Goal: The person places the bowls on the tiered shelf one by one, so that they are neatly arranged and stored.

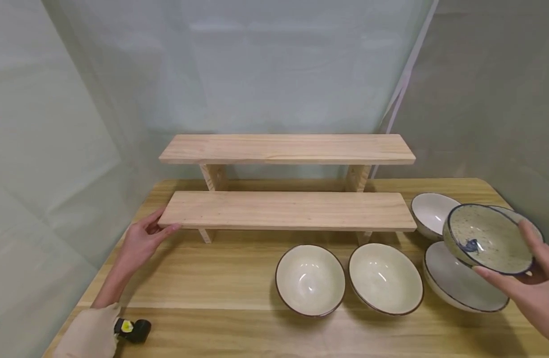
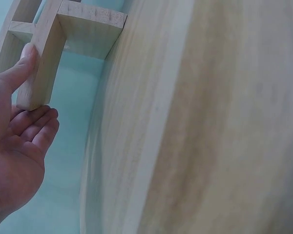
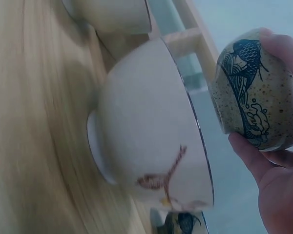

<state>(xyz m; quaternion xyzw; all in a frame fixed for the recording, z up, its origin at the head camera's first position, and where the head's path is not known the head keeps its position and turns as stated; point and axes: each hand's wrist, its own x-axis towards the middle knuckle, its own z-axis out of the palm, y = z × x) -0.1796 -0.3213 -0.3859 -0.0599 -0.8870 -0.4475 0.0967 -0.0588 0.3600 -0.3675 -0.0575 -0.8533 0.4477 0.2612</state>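
Observation:
My left hand (image 1: 139, 244) grips the left end of the lower board of a two-tier wooden shelf (image 1: 288, 211), thumb on top and fingers around the end and underside. At the far right, my right hand (image 1: 535, 291) holds a speckled bowl (image 1: 489, 241) by its side, tilted, above other bowls. Blue drawn patterns cover that bowl's outside in the right wrist view. Beneath it stands a large white bowl (image 1: 462, 283) with a dark rim; a brown branch motif shows on its wall (image 3: 141, 122).
Two cream bowls (image 1: 310, 281) (image 1: 385, 279) stand before the shelf. Another white bowl (image 1: 431, 211) is by its right end, and one more bowl (image 1: 516, 218) is partly hidden behind the held one. Pale cloth walls (image 1: 274, 69) enclose the wooden table (image 1: 203, 283).

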